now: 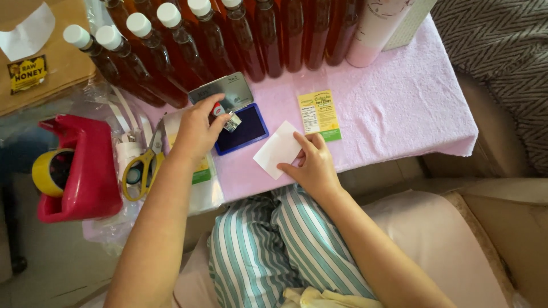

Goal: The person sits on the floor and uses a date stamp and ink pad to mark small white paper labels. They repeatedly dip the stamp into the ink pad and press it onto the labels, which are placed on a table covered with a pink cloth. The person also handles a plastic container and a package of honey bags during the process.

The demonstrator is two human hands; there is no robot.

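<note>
Pinching a small stamp (227, 116) over the blue ink pad (244, 132), your left hand (197, 132); right hand (313, 165) fingers spread, pressing white paper (275, 149).

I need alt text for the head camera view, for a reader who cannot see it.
Seen from above, the left hand holds a small stamp over an open blue ink pad, while the right hand presses a blank white label on a pink cloth. Amber bottles line the back.

Blue ink pad (244, 130), pink cloth (394, 97), striped trousers (274, 251).
</note>
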